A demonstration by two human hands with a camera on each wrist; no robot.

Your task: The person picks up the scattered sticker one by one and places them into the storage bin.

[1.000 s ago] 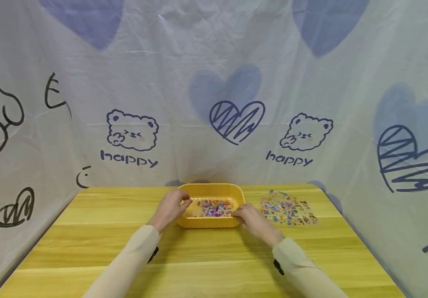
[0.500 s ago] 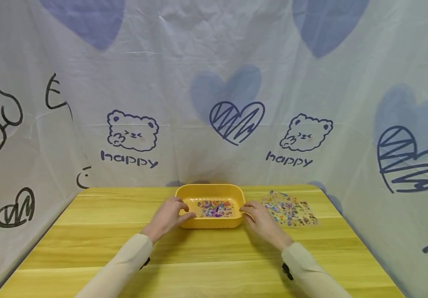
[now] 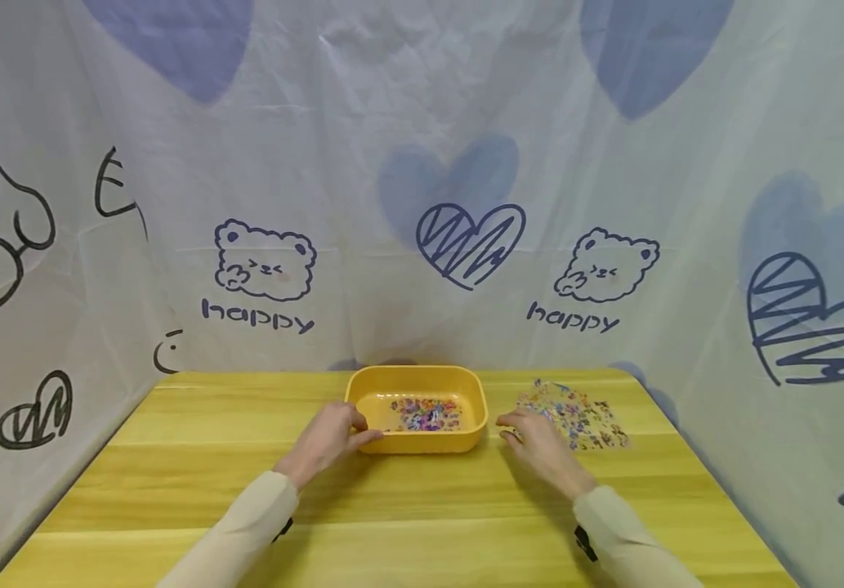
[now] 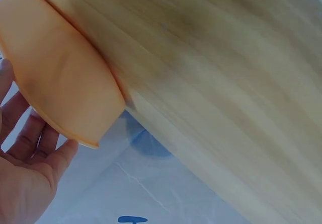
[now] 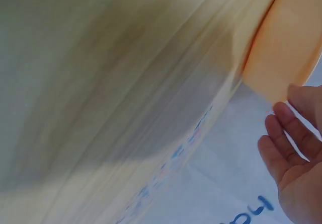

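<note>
A yellow plastic basin (image 3: pixel 417 442) stands near the back of the table, with a patch of small colourful pieces (image 3: pixel 427 413) inside. At its front left corner my left hand (image 3: pixel 326 434) holds the rim, fingers bent over the edge. In the left wrist view those fingertips (image 4: pixel 68 149) meet the basin's edge. My right hand (image 3: pixel 542 445) is just right of the basin, apart from it, with fingers loosely bent and nothing held. Behind and beside that hand lies a scatter of similar small colourful pieces (image 3: pixel 585 416), partly hidden by it.
The wood-grain table (image 3: pixel 422 523) ends against a pale cloth backdrop (image 3: pixel 363 163) printed with hearts and bears. Cloth also hangs along the left and right sides. The basin's back edge is close to the rear cloth.
My right hand has let go of the basin's right rim and moved right. The left hand has shifted slightly left and toward the front corner, still at the rim.
</note>
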